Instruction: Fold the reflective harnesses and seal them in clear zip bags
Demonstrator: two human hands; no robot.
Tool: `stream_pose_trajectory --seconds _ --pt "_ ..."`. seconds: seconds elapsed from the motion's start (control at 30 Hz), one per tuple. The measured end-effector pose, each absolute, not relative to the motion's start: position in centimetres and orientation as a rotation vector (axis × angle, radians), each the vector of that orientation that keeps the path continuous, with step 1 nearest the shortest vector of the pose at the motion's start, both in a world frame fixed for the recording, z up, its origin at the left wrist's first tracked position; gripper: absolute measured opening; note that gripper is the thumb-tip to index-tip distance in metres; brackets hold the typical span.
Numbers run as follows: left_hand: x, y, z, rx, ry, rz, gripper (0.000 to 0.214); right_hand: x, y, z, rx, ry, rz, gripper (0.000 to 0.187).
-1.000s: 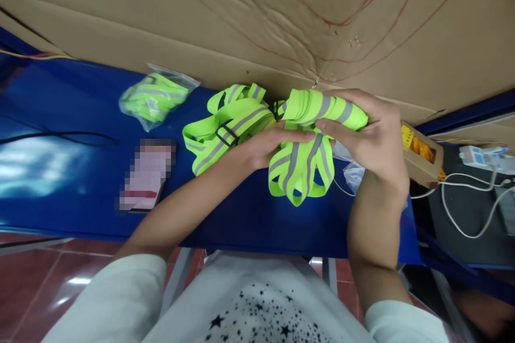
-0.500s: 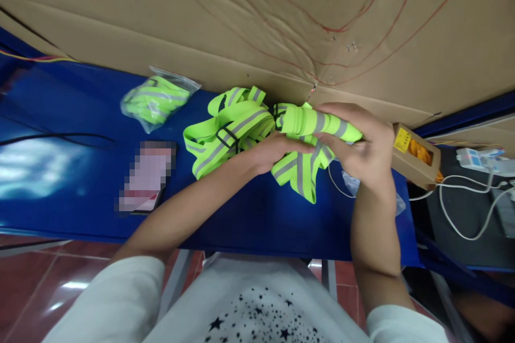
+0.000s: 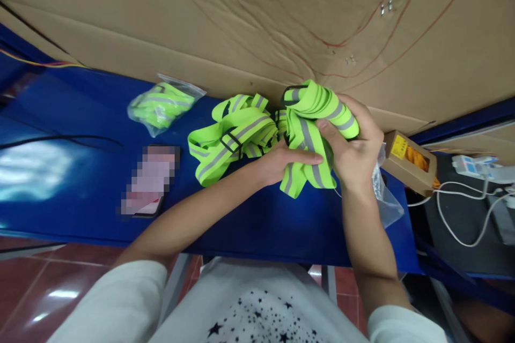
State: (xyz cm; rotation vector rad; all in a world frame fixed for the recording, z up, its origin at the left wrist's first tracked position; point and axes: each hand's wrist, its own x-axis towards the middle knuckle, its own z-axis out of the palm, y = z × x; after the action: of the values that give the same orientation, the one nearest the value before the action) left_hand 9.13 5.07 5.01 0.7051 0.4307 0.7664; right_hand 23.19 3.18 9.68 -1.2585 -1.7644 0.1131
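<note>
A bundle of neon yellow-green reflective straps [image 3: 317,104] with grey stripes is folded up in my right hand [image 3: 358,142], whose thumb and fingers are wrapped round it. Lower loops of the bundle hang down, and my left hand [image 3: 287,162] has them between its thumb and fingers, though part of that grip is hidden. Just left of the hands, a loose heap of similar straps [image 3: 231,136] with black buckles rests on the blue table [image 3: 257,220].
Farther left lie a clear bag of straps [image 3: 164,104] and a phone [image 3: 151,179]. A cardboard wall [image 3: 241,27] rises behind. To the right are a clear plastic bag [image 3: 386,198], a small box [image 3: 410,163] with orange contents, and white cables [image 3: 450,230].
My right hand has lifted and turned the bundle, so its folded end stands higher. My left hand has shifted slightly right. More of the clear plastic bag shows at right.
</note>
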Motion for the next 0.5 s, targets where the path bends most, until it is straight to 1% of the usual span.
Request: stream_pose_trajectory --seconds 0.07,0.13,0.2,0.27,0.4,0.5 --pt "9.2 5.3 4.5 0.680 0.445 0.741 0.037 23.5 3.1 9.8 -1.187 -1.795 0.114 0.039" --pt "9.0 5.5 4.3 0.681 0.426 0.672 0.026 24.3 3.1 10.0 -1.066 -1.841 0.144 0.033" --pt "8.8 5.5 4.5 0.687 0.412 0.601 0.020 25.3 3.3 10.2 -0.986 -1.903 0.160 0.030" --pt "8.5 5.5 5.0 0.688 0.432 0.587 0.024 26.0 3.4 10.4 -0.943 -1.961 0.143 0.031" --pt "7.3 5.5 6.6 0.787 0.417 0.635 0.045 26.0 3.3 10.5 -0.821 -2.024 0.053 0.036" --pt "6.4 5.7 7.8 0.907 0.377 0.649 0.050 25.4 2.8 10.8 -0.849 -2.072 -0.009 0.039"
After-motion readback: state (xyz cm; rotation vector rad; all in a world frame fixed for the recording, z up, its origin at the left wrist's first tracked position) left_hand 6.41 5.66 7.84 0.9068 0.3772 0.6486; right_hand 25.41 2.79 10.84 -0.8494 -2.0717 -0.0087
